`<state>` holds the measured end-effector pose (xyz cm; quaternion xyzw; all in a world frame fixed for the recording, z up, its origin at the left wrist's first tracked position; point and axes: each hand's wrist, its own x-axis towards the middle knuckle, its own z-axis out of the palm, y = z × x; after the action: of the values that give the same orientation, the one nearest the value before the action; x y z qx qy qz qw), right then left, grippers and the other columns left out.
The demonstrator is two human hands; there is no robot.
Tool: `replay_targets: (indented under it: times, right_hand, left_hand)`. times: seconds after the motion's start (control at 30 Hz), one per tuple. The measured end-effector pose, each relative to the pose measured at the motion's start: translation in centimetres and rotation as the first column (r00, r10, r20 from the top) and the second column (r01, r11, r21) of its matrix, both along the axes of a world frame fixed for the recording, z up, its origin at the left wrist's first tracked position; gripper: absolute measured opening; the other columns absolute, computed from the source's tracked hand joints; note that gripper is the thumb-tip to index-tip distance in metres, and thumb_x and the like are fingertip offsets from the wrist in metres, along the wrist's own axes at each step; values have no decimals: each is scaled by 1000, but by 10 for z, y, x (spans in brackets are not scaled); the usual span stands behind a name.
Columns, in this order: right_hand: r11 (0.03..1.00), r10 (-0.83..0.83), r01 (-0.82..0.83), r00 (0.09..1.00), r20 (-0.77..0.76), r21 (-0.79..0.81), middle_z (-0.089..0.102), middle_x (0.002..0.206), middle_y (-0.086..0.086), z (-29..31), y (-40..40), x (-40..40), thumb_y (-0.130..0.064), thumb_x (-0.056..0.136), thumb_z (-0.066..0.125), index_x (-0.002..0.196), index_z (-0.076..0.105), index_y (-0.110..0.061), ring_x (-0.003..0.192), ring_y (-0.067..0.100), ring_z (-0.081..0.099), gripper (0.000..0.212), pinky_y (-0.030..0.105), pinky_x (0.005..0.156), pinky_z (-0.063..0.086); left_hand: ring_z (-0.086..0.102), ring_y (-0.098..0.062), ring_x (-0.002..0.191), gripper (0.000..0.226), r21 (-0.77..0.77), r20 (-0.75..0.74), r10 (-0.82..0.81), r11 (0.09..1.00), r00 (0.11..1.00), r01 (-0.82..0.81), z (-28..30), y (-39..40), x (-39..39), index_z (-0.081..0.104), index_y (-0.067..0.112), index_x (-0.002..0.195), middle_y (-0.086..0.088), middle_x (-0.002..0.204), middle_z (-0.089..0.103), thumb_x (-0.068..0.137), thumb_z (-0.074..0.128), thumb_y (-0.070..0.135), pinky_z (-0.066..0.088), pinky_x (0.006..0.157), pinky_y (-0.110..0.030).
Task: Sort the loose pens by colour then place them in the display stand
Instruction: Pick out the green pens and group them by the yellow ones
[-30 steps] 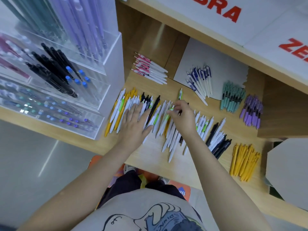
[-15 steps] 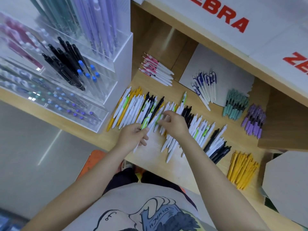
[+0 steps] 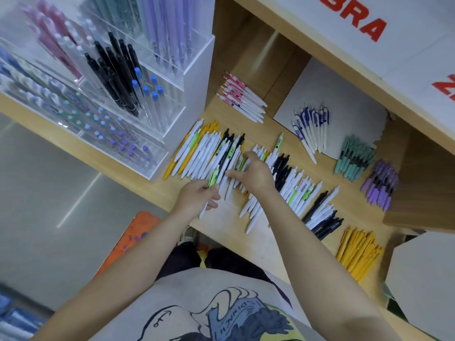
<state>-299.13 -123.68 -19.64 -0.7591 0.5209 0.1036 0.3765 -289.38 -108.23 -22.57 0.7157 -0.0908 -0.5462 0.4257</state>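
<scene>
Mixed loose pens point(image 3: 216, 153) fanned mid-frame on shelf; sorted colour piles right and upper centre; clear display stand point(image 3: 128, 94) upper left, part-filled.

The left hand point(image 3: 197, 196), flat on the loose pens point(image 3: 209, 153) a second ago, now curls its grip around a white pen with a green clip point(image 3: 211, 187). The right hand point(image 3: 253, 174) shifts left from the middle of the spread, its fingers seemingly touching that same pen on the desk point(image 3: 229, 227).
</scene>
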Motion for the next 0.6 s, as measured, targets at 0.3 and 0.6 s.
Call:
replay_targets:
  times: [0.3,0.6]
  right_hand:
    - [979,197,-201,972,-124,-23,65,96,7,-2,-8,-1,-47,82,76,143,37,-19,86,25,63,78,34,61,51]
    - [996,-81,72,973,217,47,59,79,4,-3,5,-12,-23,89,74,105,53,-11,67,25,59,29,37,60,49]
  left_hand:
    - [75,-27,77,15,-2,-71,32,999,997,-32,-5,6,-7,68,12,102,-9,90,77,96,66,27,60,76,-40]
    - [75,-28,76,20,-17,-71,51,999,996,-52,4,6,-8,68,7,104,-12,89,77,96,67,26,60,71,-34]
